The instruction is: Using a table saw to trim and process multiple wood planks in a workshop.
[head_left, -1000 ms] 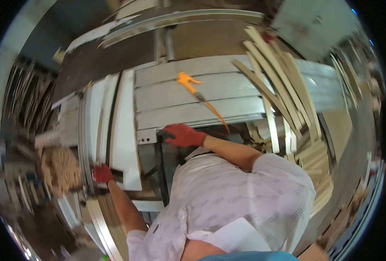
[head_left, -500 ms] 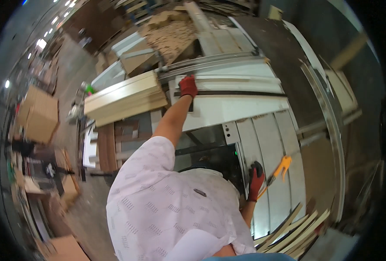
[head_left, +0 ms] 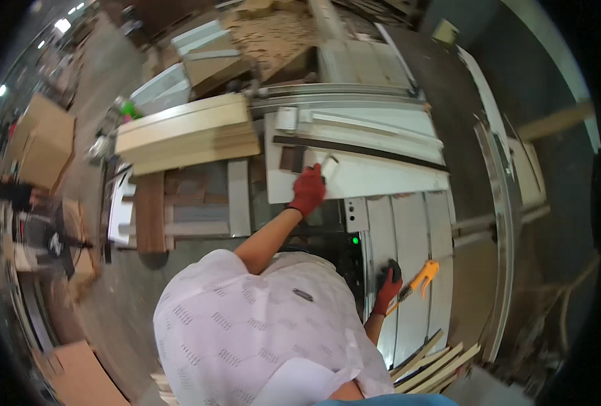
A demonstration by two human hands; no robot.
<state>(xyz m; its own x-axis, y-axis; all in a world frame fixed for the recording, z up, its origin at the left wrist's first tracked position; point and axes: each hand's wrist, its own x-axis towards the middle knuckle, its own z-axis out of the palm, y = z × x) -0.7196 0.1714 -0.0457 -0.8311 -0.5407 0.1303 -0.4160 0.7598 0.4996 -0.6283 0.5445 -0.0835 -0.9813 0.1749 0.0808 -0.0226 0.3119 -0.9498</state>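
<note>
Gripping the small white block (head_left: 329, 168), left hand (head_left: 308, 190) closed on its near end, over the white panel (head_left: 388, 177). Block's long axis points away, slightly right. Right hand (head_left: 388, 287) (farther off, beside the orange air gun (head_left: 428, 272)) half-curled; cannot tell if holding anything.

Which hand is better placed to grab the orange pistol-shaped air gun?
Probably the right hand, gloved in red and black: it is beside the air gun; the red-gloved left hand is farther off, at a small white piece.
</note>
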